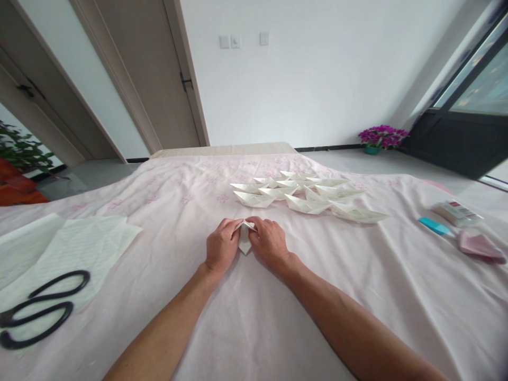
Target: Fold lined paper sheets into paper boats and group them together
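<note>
We press a small folded piece of white paper (245,241) between our left hand (220,247) and right hand (271,242), both closed on it with fingertips pinching its top edge. It lies on the pale pink flowered cloth (254,317), just in front of us. Beyond it sits a cluster of finished white paper boats (305,197). At far left, black-handled scissors (37,307) rest on flat white lined paper sheets (67,248). At right lie a teal stick (435,226) and a clear plastic box (456,212).
</note>
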Demonstrator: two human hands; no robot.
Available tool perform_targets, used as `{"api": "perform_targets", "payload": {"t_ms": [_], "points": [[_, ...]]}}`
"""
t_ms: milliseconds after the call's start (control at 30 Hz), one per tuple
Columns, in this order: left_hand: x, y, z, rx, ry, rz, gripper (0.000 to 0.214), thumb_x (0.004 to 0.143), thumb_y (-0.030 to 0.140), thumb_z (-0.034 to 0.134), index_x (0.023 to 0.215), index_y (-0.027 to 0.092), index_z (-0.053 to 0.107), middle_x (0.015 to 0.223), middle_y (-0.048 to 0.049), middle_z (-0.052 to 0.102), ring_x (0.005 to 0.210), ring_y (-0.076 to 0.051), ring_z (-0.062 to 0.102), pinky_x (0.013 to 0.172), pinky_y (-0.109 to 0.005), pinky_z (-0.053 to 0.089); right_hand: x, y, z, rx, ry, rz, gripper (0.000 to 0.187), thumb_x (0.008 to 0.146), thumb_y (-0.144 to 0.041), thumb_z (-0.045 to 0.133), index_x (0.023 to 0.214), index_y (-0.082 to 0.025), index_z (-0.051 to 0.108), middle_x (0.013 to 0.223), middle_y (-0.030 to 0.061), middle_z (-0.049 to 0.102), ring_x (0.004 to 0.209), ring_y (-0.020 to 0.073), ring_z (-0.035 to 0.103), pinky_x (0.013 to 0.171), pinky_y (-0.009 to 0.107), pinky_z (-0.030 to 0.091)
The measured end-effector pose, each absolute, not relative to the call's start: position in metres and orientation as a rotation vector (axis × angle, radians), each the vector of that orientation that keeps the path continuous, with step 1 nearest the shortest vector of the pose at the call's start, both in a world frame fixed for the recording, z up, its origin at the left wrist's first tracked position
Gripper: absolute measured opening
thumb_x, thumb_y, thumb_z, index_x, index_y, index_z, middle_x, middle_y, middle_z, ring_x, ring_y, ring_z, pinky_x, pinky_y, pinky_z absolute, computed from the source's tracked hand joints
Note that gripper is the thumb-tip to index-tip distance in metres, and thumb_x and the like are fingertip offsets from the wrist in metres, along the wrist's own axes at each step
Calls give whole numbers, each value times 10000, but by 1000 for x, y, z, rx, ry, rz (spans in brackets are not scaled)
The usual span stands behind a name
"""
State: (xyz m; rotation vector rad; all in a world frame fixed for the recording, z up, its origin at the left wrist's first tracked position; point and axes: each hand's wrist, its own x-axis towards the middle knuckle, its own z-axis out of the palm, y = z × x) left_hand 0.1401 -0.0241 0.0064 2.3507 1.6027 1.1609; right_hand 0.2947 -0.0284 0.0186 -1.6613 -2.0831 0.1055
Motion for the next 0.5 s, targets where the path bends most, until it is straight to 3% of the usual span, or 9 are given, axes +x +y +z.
{"api": "perform_targets", "payload": {"t_ms": [233,500], "points": [[133,-22,0,2430,1619,1006,352,920,127,489,1189,274,662,1110,-12,709,945,-161,677,820,-246,525,304,-23,11,-1648,-2095,48,299,799,-130,506,1069,-232,588,996,34,678,896,211,568,776,312,346],[126,-24,0,2675,1619,719,433,859,25,495,1211,229,645,1139,-42,709,999,-209,654,886,-328,527,313,-27,16,-1519,-2229,16,277,859,-125,535,1085,-245,641,1100,53,608,975,208,529,854,300,376]]}}
